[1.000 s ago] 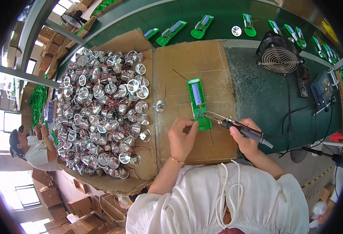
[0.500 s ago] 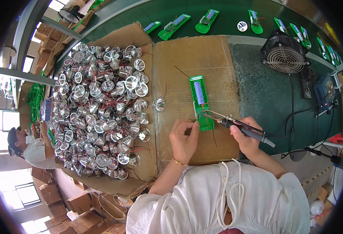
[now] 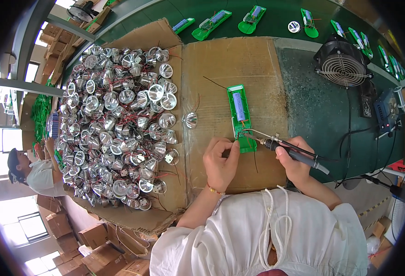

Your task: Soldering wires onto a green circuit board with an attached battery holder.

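A green plastic housing (image 3: 247,148) lies on the cardboard before me, with a purple-blue cylindrical battery (image 3: 239,106) and a small circuit board (image 3: 242,133) in it. Thin dark wires stick out past its upper and lower ends. My right hand (image 3: 296,161) grips a soldering iron (image 3: 294,155) with a thin metal feed tube along it; the tip meets the circuit board end. At the housing's lower left edge, my left hand (image 3: 222,161) is closed in a pinch of thumb and forefinger; what lies between the fingertips is too small to make out.
Left of the housing, a big heap of silvery reflector cups (image 3: 119,124) with red wires sits on cardboard; one single cup (image 3: 190,120) lies apart. A fan (image 3: 343,69) and a blue soldering station (image 3: 387,112) stand right. More green housings (image 3: 211,25) line the back. Another person (image 3: 37,172) is far left.
The whole view has shifted slightly, so the housing appears a little farther right. Both hands keep nearly the same places, with the iron's tip still at the circuit board.
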The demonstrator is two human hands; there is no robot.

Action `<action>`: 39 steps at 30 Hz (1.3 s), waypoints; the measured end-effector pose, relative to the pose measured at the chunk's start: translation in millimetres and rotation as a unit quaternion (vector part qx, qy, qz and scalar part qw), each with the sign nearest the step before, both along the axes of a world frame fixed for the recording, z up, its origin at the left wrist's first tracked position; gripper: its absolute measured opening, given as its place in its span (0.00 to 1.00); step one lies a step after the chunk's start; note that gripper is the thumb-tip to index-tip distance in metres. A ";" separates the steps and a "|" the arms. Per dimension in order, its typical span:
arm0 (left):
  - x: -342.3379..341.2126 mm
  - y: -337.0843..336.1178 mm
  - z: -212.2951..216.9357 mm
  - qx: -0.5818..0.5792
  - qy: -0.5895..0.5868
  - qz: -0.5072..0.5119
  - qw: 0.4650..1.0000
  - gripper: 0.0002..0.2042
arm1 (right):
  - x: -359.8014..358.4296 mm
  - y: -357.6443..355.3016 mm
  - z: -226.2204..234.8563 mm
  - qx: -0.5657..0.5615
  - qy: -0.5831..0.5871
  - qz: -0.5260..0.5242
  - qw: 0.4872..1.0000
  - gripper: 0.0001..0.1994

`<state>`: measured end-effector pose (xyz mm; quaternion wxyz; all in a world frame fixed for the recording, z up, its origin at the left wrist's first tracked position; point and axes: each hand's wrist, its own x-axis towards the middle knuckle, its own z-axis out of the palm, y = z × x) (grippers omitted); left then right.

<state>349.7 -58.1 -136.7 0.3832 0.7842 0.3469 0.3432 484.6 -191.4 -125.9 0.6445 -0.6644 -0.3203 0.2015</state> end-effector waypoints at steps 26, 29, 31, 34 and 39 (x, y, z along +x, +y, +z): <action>-0.3 -1.1 5.2 0.014 0.006 -0.036 0.999 0.04 | 0.9 -12.2 -2.5 0.009 0.005 -0.011 1.000 0.08; -0.3 0.3 5.3 0.030 0.012 -0.041 0.999 0.04 | 0.5 -12.4 -2.2 0.003 0.009 -0.007 1.000 0.08; 0.0 0.5 5.9 0.021 0.014 -0.043 0.999 0.04 | 0.5 -13.1 -1.9 -0.010 0.014 -0.003 1.000 0.09; -0.4 0.3 8.8 -0.003 0.011 -0.042 0.999 0.04 | 1.1 -13.1 -1.4 -0.001 0.018 -0.013 1.000 0.09; -1.6 2.0 5.5 -0.007 0.025 -0.048 0.999 0.04 | 1.5 -11.5 0.9 -0.001 0.013 -0.005 1.000 0.08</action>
